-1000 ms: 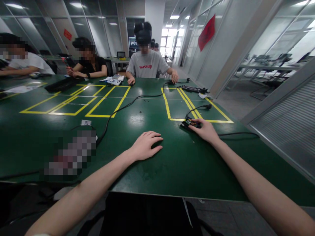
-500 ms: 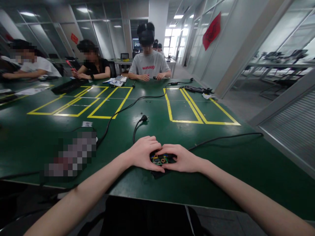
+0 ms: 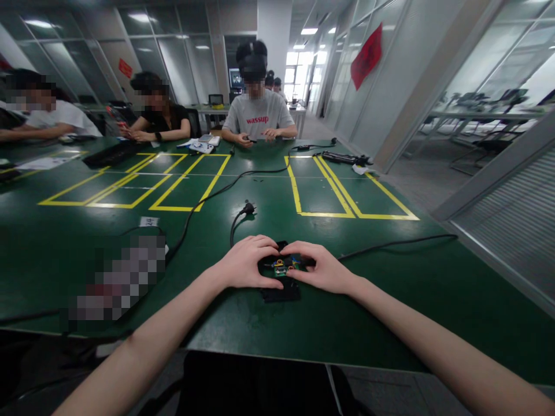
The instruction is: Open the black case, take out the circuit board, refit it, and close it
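Note:
A small green circuit board (image 3: 281,270) with copper-coloured coils and blue and yellow parts lies between my two hands, low over the table's near side. My left hand (image 3: 247,263) curves round its left side, thumb in front and fingers behind. From the right, my right hand (image 3: 324,268) grips the board with thumb and fingers, the thumb tip against its front edge. A flat black piece (image 3: 281,293), perhaps part of a casing, shows just below the board. More black material peeks out behind the fingertips. My fingers hide the board's ends.
A black power plug (image 3: 248,209) on a cord lies beyond my left hand. Another black cable (image 3: 399,241) runs off to the right. Yellow tape rectangles (image 3: 327,215) mark the green table (image 3: 347,329). A blurred-out object (image 3: 121,277) is at left. Several people sit across the table.
My hands have shifted slightly, with the board now tilted differently and more of the black piece showing in front of it. The camera view has turned a little to the right.

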Available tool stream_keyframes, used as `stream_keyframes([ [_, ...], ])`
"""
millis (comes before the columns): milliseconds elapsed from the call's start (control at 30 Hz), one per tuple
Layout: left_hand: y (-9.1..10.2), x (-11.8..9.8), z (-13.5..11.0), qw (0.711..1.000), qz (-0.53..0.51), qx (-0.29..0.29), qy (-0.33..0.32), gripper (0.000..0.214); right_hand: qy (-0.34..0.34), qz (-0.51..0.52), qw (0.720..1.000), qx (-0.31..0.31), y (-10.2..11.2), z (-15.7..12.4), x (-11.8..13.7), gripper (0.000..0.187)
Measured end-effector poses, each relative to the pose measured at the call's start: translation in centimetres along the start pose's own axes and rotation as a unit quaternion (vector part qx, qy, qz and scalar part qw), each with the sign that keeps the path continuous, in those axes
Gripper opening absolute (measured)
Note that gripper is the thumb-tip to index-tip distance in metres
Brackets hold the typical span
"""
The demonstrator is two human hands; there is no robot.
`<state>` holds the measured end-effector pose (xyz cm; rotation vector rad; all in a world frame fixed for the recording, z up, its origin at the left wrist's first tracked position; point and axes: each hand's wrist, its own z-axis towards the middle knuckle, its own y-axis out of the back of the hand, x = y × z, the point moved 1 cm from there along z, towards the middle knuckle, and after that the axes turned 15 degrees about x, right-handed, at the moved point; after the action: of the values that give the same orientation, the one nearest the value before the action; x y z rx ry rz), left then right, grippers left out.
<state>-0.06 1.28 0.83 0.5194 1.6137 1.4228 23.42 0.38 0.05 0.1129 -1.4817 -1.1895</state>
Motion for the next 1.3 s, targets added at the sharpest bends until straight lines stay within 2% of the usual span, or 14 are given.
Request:
stream_keyframes([
  [100,-0.4,0.3,0.3,1.0,-0.008,-0.014,-0.001,0.059,0.003,-0.013,1.0,-0.023,-0.5,0.2,0.2,0.03],
  [233,-0.4,0.3,0.4,0.999,-0.036,-0.037,-0.009,0.052,-0.005,-0.037,0.999,-0.022,-0.6,0.2,0.2,0.036],
  [333,0.3,0.0,0.1,0.995,-0.063,-0.072,-0.022,0.037,-0.022,-0.048,0.998,-0.023,-0.4,0.0,0.1,0.034],
  [400,0.8,-0.2,-0.3,0.994,-0.063,-0.087,-0.01,0.017,-0.023,-0.05,0.998,-0.023,-0.4,-0.1,0.1,0.03],
  [467,1.0,-0.2,-0.6,0.996,-0.066,-0.062,0.005,0.007,-0.016,-0.05,0.998,-0.025,-0.3,-0.1,0.0,0.025],
  [567,0.8,-0.1,-0.9,0.997,-0.077,-0.019,0.027,0.005,-0.012,-0.053,0.998,-0.031,-0.3,-0.1,0.1,0.018],
  [733,0.8,-0.1,-0.6,0.996,-0.068,-0.005,0.053,0.002,-0.011,-0.071,0.997,-0.032,-0.1,-0.1,0.1,0.007],
  [833,1.1,-0.3,-0.5,0.995,-0.071,-0.007,0.066,0.004,-0.001,-0.084,0.996,-0.03,0.2,-0.2,0.0,0.012],
  [1067,1.6,-0.2,-0.7,0.995,-0.06,-0.021,0.073,0.005,0.005,-0.077,0.997,0.019,0.3,-0.4,-0.3,0.036],
  [1300,1.5,0.1,-0.7,0.994,-0.08,-0.025,0.069,0.005,-0.002,-0.075,0.997,0.029,0.2,-0.3,-0.4,0.045],
])
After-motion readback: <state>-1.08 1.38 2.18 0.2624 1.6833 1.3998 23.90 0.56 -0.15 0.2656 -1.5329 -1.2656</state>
